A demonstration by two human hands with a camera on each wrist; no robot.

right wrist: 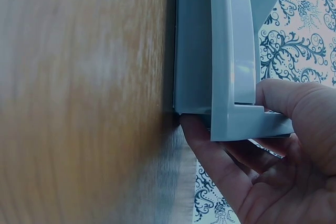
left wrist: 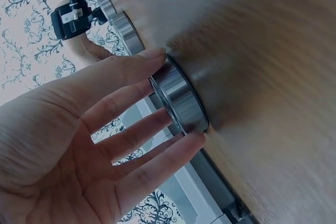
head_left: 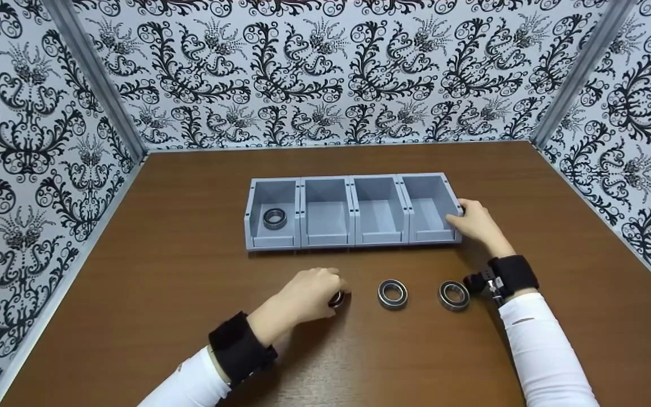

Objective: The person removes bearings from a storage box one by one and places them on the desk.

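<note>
My left hand (head_left: 313, 294) pinches a ball bearing (left wrist: 181, 95) by its steel outer ring, thumb on one side and fingers on the other, low over the wooden table. At the far right end of the grey four-bay bin row, my right hand (head_left: 477, 223) grips the side wall of the last bin (right wrist: 223, 51), thumb inside and fingers outside under its edge. Another bearing (head_left: 275, 218) lies in the leftmost bin (head_left: 273, 242). To the right of my left hand, two more bearings lie flat on the table, a middle bearing (head_left: 392, 294) and a right bearing (head_left: 454, 295).
The brown table (head_left: 190, 203) is bounded at the back and sides by walls (head_left: 314, 73) with black floral patterns and grey metal corner posts. The right bearing lies close to the right wrist's strapped camera (head_left: 475, 282).
</note>
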